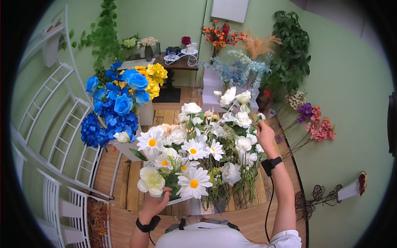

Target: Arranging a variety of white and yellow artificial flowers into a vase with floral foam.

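A large arrangement of artificial white flowers stands on the wooden plank table [136, 189] before me, with white daisies [194, 183], roses and peonies among green stems. My left hand [157, 201] is at its near left edge, beside a cream-white peony [151, 181], with thumb and fingers partly behind the bloom; whether it grips anything is unclear. My right hand [265, 133] is raised at the right side of the arrangement, its fingers closed on the stem of a small white flower [260, 117]. Each wrist wears a black band with a cable.
Blue roses and hydrangeas [123, 104] with yellow hydrangeas [157, 74] stand at the left in white containers. White metal racks [59, 124] line the left wall. Behind are a dark side table [186, 64] and white steps [211, 90]. Pink flowers [321, 130] and a scrolled metal stand [318, 201] are at right.
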Tool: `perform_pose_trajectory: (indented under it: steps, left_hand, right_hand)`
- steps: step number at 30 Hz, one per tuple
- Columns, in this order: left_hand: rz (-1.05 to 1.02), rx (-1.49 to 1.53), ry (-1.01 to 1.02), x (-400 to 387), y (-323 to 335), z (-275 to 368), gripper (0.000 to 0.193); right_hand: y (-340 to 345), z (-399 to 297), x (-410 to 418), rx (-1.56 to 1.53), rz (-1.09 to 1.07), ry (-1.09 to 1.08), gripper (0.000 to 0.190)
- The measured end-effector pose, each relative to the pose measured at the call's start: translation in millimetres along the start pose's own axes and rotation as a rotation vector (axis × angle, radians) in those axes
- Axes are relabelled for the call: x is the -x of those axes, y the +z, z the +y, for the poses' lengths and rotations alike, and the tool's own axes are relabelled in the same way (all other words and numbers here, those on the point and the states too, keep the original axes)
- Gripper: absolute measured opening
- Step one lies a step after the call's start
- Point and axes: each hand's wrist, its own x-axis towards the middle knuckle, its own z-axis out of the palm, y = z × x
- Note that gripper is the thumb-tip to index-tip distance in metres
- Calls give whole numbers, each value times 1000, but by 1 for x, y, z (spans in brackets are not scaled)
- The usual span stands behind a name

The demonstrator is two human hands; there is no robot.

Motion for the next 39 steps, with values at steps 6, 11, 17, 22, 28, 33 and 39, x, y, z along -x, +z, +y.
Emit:
perform_pose_trajectory:
  steps: [6, 11, 17, 22, 28, 33, 39]
  left_hand:
    - [-96, 103, 35, 7, 5, -21, 12]
    - [-134, 69, 97, 16, 3, -30, 13]
    - [0, 114, 367, 24, 3, 1, 13]
    - [-354, 282, 468, 26, 35, 33, 12]
    - [-728, 463, 136, 1, 124, 61, 26]
    - [-321, 210, 234, -57, 249, 59, 51]
    - [40, 427, -88, -132, 363, 37, 52]
  right_hand:
    - [64, 25, 74, 32, -275, 242, 17]
    - [98, 19, 110, -140, -281, 314, 17]
    - [88, -1, 96, -124, -110, 213, 13]
    - [58, -11, 65, -194, 0, 110, 10]
    - [14, -19, 35, -350, 44, 57, 13]
    - [-26, -1, 29, -528, -29, 58, 13]
    - [-32, 30, 34, -901, -193, 98, 11]
